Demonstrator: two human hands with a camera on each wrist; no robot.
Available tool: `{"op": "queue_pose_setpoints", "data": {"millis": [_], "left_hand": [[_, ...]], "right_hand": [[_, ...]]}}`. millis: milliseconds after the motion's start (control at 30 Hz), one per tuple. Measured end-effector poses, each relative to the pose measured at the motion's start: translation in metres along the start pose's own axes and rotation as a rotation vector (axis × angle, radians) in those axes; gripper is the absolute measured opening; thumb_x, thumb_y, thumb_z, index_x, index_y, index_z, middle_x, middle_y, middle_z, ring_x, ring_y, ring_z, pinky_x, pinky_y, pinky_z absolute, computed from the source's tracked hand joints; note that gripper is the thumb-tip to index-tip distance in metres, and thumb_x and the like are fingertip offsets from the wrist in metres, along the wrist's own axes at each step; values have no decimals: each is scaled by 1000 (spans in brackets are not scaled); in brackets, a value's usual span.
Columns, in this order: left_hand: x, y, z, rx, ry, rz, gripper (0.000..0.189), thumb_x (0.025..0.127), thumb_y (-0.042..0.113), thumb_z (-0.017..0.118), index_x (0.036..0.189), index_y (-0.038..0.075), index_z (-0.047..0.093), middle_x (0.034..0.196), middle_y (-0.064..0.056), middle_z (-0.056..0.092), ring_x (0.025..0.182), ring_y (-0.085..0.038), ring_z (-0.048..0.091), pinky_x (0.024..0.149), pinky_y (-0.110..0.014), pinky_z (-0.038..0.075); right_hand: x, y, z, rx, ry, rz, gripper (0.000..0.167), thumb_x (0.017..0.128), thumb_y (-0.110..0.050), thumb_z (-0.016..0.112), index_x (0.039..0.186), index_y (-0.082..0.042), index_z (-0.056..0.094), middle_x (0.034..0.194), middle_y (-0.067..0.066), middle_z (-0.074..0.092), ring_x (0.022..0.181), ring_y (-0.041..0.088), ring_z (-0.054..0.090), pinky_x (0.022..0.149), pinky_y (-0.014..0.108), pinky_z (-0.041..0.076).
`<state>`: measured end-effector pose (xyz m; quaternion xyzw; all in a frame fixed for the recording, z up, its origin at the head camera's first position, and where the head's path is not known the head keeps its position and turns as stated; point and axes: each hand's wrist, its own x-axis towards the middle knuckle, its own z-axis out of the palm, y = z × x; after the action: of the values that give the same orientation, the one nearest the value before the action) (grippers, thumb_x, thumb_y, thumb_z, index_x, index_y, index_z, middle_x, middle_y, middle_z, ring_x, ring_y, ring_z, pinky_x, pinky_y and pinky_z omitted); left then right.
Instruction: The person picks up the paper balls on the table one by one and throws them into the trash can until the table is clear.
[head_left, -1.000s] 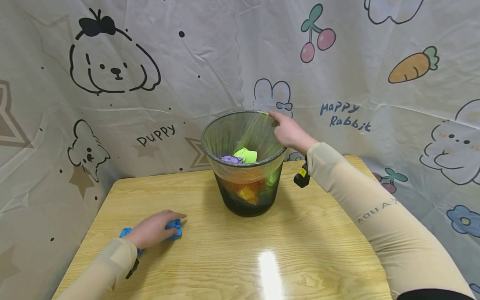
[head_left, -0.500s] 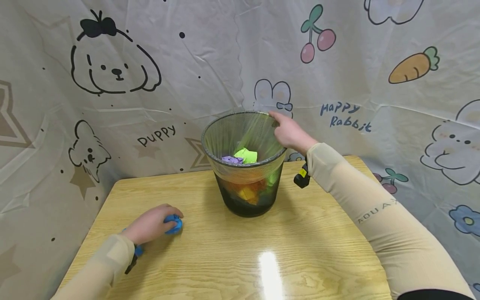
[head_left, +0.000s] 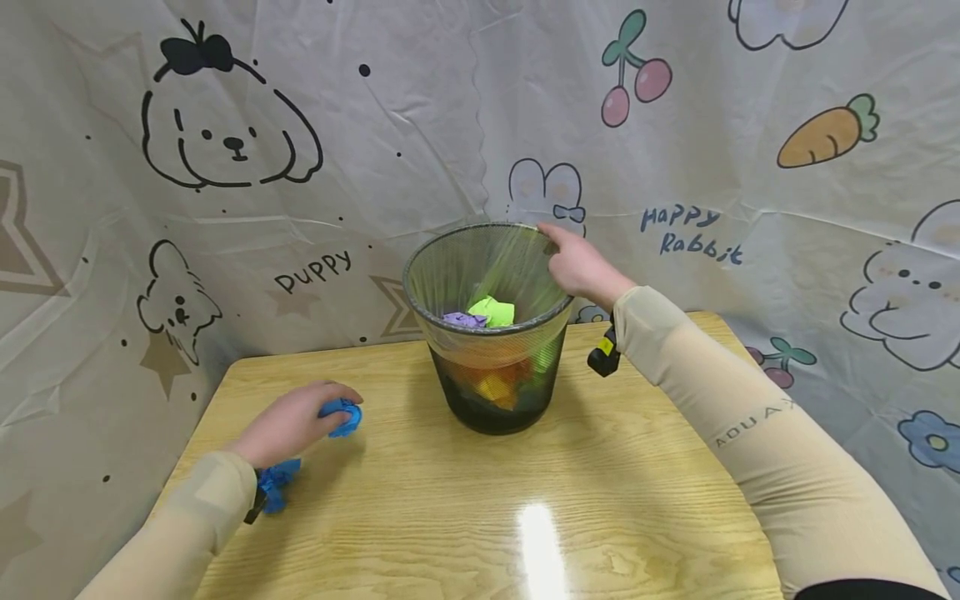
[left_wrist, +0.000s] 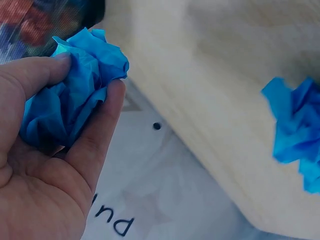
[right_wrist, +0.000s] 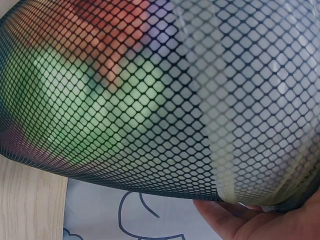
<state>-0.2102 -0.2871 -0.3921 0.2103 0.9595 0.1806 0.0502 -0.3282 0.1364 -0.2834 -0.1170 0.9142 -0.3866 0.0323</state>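
Observation:
My left hand (head_left: 288, 425) pinches a crumpled blue paper ball (head_left: 343, 419) above the left side of the table; the left wrist view shows the thumb on one side and the fingers on the other. Behind the wrist, a second crumpled blue paper (head_left: 277, 485) lies on the wood. At the back of the table stands a black mesh wastebasket (head_left: 491, 418) with a clear bag lining it. My right hand (head_left: 585, 265) grips its rim at the right, partly hidden in the right wrist view. Crumpled papers lie inside the basket, a lime green one (head_left: 492, 311) and a purple one (head_left: 463, 319) on top.
The light wooden table (head_left: 420, 517) reaches back to a printed curtain (head_left: 420, 108) hanging close behind the wastebasket. Orange, yellow and green paper shows through the mesh. A bright light reflection lies on the front of the tabletop.
My left hand has lifted the blue paper ball off the table and moved slightly away from me. The second blue paper has come more into view. The right hand and wastebasket stay put.

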Motion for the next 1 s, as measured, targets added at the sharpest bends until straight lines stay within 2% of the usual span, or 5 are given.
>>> {"op": "queue_pose_setpoints", "data": {"millis": [333,533,667,867,1000], "left_hand": [[3,13,-37,-22,76,17,32,104,20,62,135,11,66,129,-8,66,112,-28,63,94,-52,50],[8,26,-59,-41,144,42,34,104,23,63,136,12,66,130,-9,65,119,-30,59,99,-54,47],[10,33,-72,-14,156,42,36,104,24,62,139,13,64,133,-11,64,123,-32,57,99,-55,46],[17,42,-86,25,191,47,36,104,22,62,139,13,63,135,-9,62,126,-32,55,102,-56,45],[23,53,-99,25,212,61,36,105,23,61,139,13,62,136,-11,61,124,-33,56,101,-57,45]], "right_hand": [[0,0,1,-9,1,-12,75,95,5,32,166,-16,17,170,9,18,142,29,34,87,41,46],[-1,-1,1,2,-1,-8,75,96,5,32,166,-17,17,170,9,18,141,29,35,78,41,47],[-1,-1,0,-5,-1,-11,75,96,5,32,166,-15,17,169,10,19,140,29,35,79,39,45],[0,0,1,6,-6,-10,74,96,5,32,166,-14,17,170,9,18,139,29,38,74,39,47],[0,-1,1,8,-4,-10,74,96,5,32,166,-14,17,170,9,18,141,29,35,77,39,46]]}}
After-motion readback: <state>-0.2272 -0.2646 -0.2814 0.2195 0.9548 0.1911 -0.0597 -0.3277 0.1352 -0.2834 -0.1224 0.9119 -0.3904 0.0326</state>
